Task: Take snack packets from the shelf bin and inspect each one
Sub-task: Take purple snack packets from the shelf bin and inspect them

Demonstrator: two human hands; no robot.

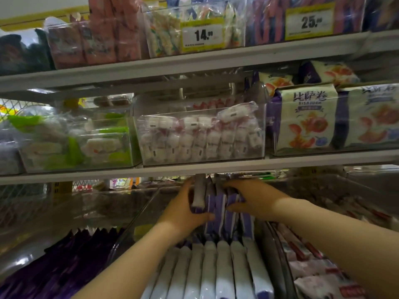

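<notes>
A clear shelf bin (138, 214) on the lowest shelf holds a row of upright white-and-purple snack packets (222, 264). My left hand (183, 208) grips the left side of the rear packets (218, 206), its thumb curled under them. From the other side my right hand (252, 199) presses on the same bunch, fingers spread over the tops. One white packet edge (198, 193) stands up against my left palm. The far ends of the packets are hidden under the shelf above.
The shelf edge (194, 169) above hangs close over both hands. Dark purple packets (71, 251) fill the bin to the left, pink-and-white packets (313, 266) the one to the right. The middle shelf carries clear bins of wrapped sweets (200, 134) and pizza-roll bags (306, 119).
</notes>
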